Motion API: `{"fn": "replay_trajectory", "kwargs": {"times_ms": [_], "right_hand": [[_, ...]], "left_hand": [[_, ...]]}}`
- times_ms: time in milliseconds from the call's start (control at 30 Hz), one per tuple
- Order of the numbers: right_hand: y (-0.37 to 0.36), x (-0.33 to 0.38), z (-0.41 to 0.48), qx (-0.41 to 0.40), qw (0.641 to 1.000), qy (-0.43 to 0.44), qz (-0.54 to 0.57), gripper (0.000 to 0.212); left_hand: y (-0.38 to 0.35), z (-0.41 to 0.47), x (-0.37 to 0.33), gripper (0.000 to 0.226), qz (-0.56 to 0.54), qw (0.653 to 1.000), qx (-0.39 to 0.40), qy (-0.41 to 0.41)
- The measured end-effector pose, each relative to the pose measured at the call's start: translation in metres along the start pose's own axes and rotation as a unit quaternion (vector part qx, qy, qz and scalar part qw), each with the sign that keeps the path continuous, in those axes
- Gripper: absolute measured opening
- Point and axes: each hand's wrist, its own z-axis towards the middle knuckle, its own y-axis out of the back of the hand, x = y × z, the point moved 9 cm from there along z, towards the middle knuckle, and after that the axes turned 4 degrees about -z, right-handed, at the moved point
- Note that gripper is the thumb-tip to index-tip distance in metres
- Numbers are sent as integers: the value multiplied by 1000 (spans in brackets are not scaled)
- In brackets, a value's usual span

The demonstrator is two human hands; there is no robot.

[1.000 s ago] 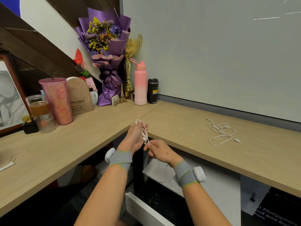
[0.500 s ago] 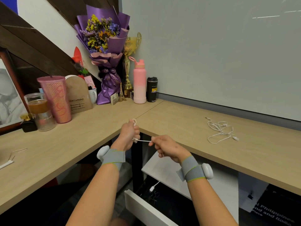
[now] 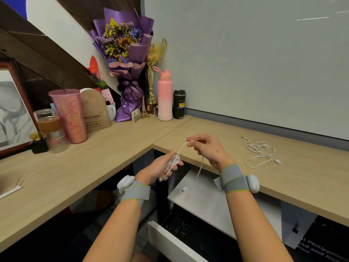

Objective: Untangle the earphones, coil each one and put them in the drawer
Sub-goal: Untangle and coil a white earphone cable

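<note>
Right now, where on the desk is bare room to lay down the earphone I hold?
The desk is bare on the left wing, from the pink tumbler to the near edge, and between the black cup and the loose earphones. The corner around the bouquet and pink bottle is crowded.

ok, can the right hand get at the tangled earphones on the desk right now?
Likely yes: only bare desk lies between the right hand and the tangled earphones. But it pinches the cord bundled in the left hand, so it must release that first.

1 head-worn wide-angle camera looks forward and down, close over the corner desk [image 3: 94,167].
</note>
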Motion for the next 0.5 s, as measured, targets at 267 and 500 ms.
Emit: {"fn": "replay_trajectory", "kwargs": {"times_ms": [267, 500], "right_hand": [[13, -17, 6, -90, 996, 2, 18, 14], [17, -27, 5, -108, 993, 4, 54, 11]], "left_hand": [[-13, -6, -19, 27, 112, 992, 36, -38], [-24, -4, -13, 21, -48, 992, 107, -51]]}}
